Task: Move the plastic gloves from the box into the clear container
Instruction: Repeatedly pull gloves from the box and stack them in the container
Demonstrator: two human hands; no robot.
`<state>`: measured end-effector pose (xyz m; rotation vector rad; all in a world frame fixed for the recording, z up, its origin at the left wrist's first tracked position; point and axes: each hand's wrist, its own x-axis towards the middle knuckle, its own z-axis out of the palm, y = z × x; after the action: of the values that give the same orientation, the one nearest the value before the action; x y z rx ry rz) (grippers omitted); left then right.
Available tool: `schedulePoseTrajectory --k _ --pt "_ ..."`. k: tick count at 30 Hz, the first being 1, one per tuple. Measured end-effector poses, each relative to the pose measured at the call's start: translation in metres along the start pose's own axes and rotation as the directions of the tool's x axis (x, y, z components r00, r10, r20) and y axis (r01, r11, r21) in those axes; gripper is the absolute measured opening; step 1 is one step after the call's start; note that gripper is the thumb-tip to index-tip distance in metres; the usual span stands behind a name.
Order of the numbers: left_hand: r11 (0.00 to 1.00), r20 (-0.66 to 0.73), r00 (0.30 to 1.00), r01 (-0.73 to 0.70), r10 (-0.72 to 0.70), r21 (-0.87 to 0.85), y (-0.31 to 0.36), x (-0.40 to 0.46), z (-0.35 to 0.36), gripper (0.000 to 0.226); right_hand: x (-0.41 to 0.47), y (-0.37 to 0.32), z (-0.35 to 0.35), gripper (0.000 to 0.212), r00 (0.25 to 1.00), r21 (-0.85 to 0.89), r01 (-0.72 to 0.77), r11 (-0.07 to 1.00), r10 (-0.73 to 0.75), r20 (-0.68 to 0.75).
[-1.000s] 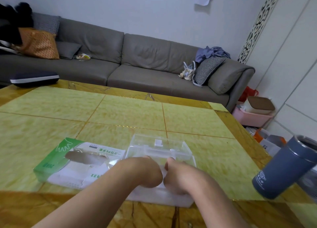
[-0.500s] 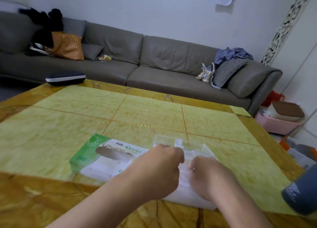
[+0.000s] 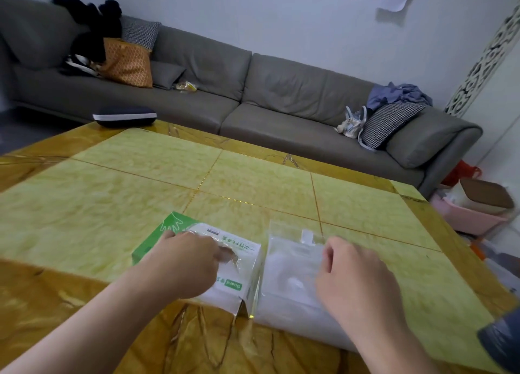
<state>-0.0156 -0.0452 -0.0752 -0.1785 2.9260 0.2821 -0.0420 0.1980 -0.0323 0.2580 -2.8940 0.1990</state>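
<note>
The left hand's fingers [image 3: 218, 254] were curled down into the oval opening on top of the box [image 3: 197, 250], their tips hidden in the hole, so whether they had pinched a glove could not be told. The left hand [image 3: 185, 264] lay over the box's middle, the forearm running back toward 7 o'clock.

The right hand's fingers [image 3: 327, 257] were loosely curled over the clear container [image 3: 284, 275], knuckles up; they seemed to rest on the plastic inside, but a real grip could not be made out. The right hand [image 3: 357, 278] covered the container's 3 o'clock side, its forearm leaving the picture at 5 o'clock.

The box (green at its far end, white with print on top) sat touching the container's left wall. Plastic gloves [image 3: 289, 283] showed as a pale, filmy heap inside the container; a little crumpled film also showed in the box's opening.

Both stood near the close edge of the table [image 3: 140, 182], a yellow-green tiled top with an amber border. A dark blue cup [image 3: 503, 342] cut in at 4 o'clock. At 11 o'clock, on the table's far corner, lay a dark case [image 3: 124, 117]. Beyond, from 10 to 2 o'clock, ran a grey sofa [image 3: 281, 92] with an orange bag [image 3: 126, 63], a checked cushion [image 3: 389, 122] and blue clothes [image 3: 399, 92]. A pink tub [image 3: 464, 216] stood on the floor at 3 o'clock.
</note>
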Motion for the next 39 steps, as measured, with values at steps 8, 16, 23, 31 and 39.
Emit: schedulePoseTrajectory --k 8,16,23,31,39 --pt "0.999 -0.061 0.998 0.018 -0.015 0.048 0.013 -0.006 -0.008 0.029 -0.023 -0.041 0.03 0.046 0.803 0.207 0.583 0.785 -0.596 0.0" --pt "0.937 -0.295 0.948 0.008 -0.118 -0.349 -0.013 -0.004 -0.016 0.017 -0.029 -0.052 0.05 0.046 0.728 0.164 0.659 0.734 -0.677 0.105" --pt "0.947 -0.38 0.923 -0.061 -0.067 -0.314 -0.013 -0.001 -0.015 0.02 -0.029 -0.053 0.046 0.037 0.716 0.199 0.665 0.719 -0.69 0.101" --pt "0.841 -0.611 0.779 -0.229 -0.143 -0.489 -0.01 -0.005 -0.03 0.014 -0.028 -0.05 0.048 0.036 0.707 0.211 0.676 0.706 -0.702 0.085" --pt "-0.249 -0.234 0.921 -0.316 -0.311 -0.915 0.003 -0.016 -0.057 0.017 -0.022 -0.047 0.068 0.033 0.733 0.233 0.67 0.705 -0.678 -0.059"
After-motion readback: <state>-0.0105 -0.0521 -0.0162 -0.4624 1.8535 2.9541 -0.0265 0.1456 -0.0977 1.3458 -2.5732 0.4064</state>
